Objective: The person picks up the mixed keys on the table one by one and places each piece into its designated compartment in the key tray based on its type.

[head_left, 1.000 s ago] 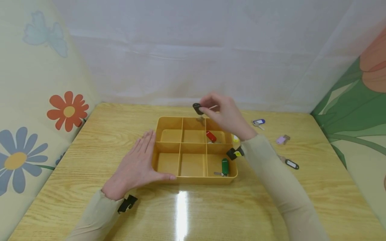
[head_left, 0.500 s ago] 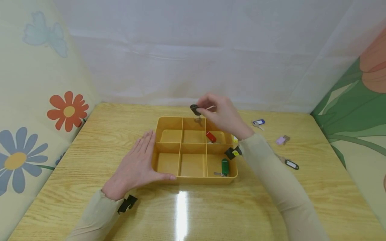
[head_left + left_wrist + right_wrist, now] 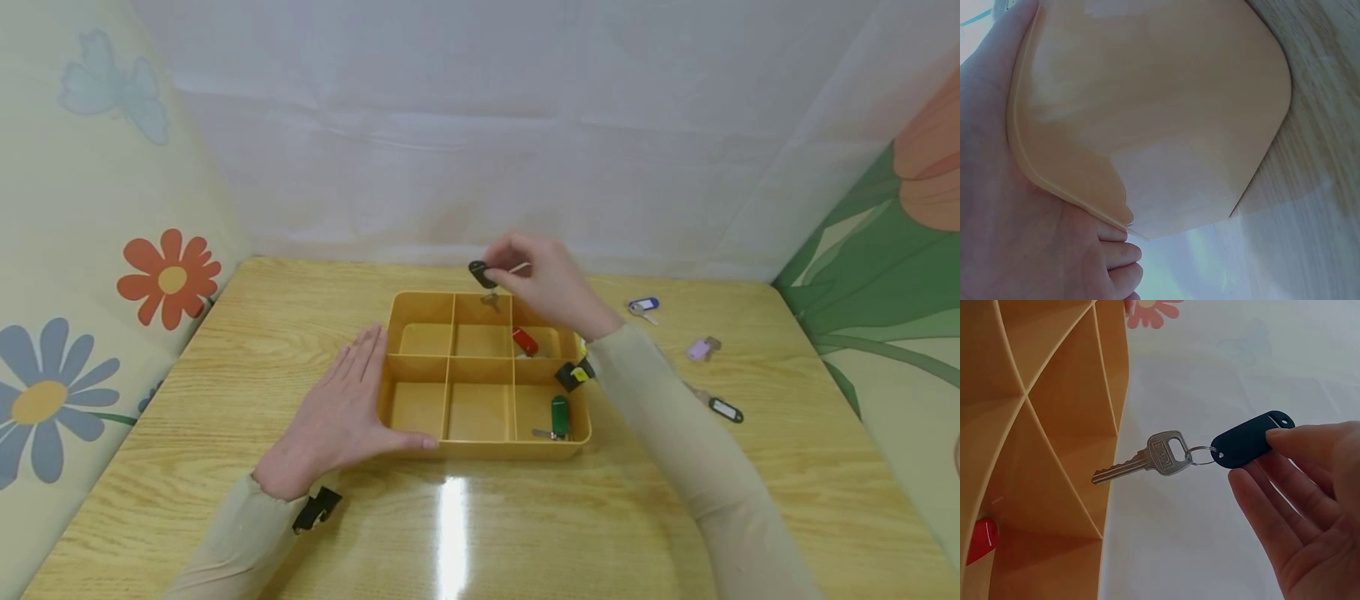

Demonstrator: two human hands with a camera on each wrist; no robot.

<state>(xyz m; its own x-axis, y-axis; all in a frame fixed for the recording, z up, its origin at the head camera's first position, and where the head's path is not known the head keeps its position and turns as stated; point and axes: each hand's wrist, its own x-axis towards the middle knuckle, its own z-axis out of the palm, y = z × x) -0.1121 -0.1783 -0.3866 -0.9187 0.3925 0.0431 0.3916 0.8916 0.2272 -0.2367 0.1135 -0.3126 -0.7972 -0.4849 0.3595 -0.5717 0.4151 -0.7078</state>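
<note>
My right hand [image 3: 543,279] pinches a black key tag [image 3: 1244,440] between thumb and fingers. From its ring hangs a silver key [image 3: 1160,456], over the back middle compartment of the yellow divided tray [image 3: 480,450]. My left hand [image 3: 345,408] lies with straight fingers along the tray's left side, its thumb at the front rim. In the left wrist view the palm borders the tray's outer wall [image 3: 1166,112]. A red key tag [image 3: 525,340] lies in the back right compartment. In the front right one is a green key tag [image 3: 560,415] with its key.
Right of the tray lie a blue key tag [image 3: 645,303] with its key, a lilac key tag [image 3: 698,349] and another black key tag [image 3: 726,409]. A yellow tag [image 3: 582,347] shows partly behind my right sleeve. A white sheet [image 3: 480,125] hangs behind the wooden table [image 3: 315,283].
My right hand has moved a little to the left with the black key tag, bringing the key over the back middle compartment. The left hand has stayed still.
</note>
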